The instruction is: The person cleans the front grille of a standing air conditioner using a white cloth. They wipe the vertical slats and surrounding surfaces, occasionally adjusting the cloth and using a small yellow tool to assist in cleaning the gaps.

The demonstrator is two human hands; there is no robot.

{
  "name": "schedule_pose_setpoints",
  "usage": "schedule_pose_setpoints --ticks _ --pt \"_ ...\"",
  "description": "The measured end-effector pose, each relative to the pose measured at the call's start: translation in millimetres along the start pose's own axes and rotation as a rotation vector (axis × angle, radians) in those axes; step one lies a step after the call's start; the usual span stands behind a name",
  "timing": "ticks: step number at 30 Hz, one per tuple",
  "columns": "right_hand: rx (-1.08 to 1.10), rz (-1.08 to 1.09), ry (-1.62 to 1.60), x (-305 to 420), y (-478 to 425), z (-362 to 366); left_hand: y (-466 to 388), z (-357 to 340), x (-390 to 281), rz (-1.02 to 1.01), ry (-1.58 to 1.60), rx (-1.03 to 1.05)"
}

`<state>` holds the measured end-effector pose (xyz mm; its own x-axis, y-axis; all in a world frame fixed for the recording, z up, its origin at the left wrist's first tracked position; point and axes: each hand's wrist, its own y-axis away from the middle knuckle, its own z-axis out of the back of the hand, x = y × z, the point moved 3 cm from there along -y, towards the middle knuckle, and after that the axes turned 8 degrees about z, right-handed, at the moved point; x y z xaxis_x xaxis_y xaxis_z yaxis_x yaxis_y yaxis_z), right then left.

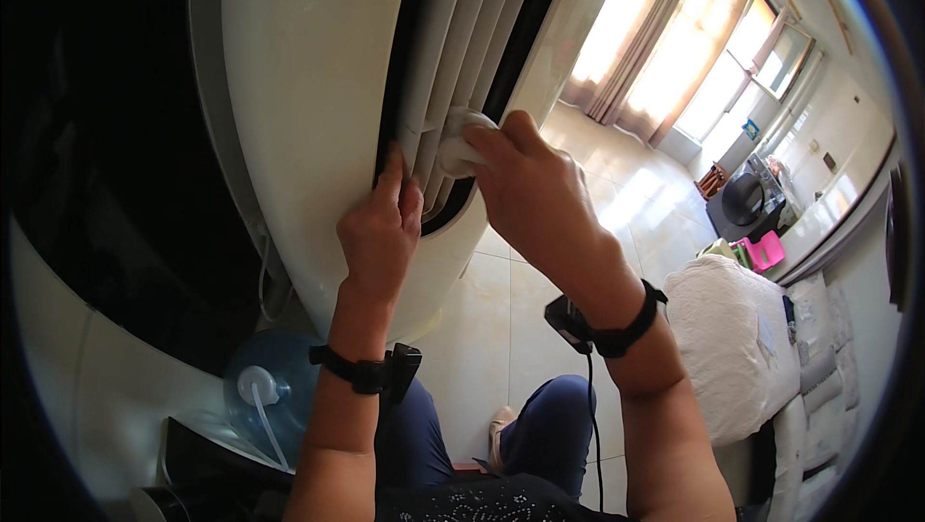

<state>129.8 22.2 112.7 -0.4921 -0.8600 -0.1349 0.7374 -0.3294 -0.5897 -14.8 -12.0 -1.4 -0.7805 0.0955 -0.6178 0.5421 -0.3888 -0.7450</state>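
Observation:
A tall white cabinet (311, 88), which looks like a floor-standing air conditioner, rises before me. Its long black-framed air outlet holds pale vertical louvres (462, 37) with short cross fins. My right hand (538, 186) pinches a bunched white cloth (457, 150) against the louvres near the outlet's lower, rounded end. To the left, my left hand (379, 222) has its index finger at the outlet's black edge and its thumb beside the outermost louvre. Whether these fingers grip the louvre cannot be made out. Both wrists wear black straps with small devices; a cable hangs from the right one.
A blue water bottle (271, 377) with a white cap and tube stands at lower left, beside a large black glossy surface (130, 182). Right of me is a seat or table under a white cover (730, 348). Farther off are a washing machine (748, 197), a pink stool (764, 251) and curtains (650, 37).

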Motion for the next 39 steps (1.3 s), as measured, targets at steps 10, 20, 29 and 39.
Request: schedule_pose_setpoints --ticks 10,20,29,39 --pt "0.037 -0.008 -0.063 7.8 6.8 5.5 -1.9 2.5 2.2 0.011 -0.042 0.029" --pt "0.021 0.060 0.081 -9.3 -18.3 -30.3 -1.8 0.0 2.4 0.001 0.026 0.001" --pt "-0.097 -0.034 -0.346 -17.9 33.4 8.9 -0.8 -2.5 6.2 0.042 0.018 0.018" --pt "-0.082 -0.490 -1.176 -36.5 52.9 3.5 -1.9 -1.9 6.7 -0.071 0.059 -0.073"
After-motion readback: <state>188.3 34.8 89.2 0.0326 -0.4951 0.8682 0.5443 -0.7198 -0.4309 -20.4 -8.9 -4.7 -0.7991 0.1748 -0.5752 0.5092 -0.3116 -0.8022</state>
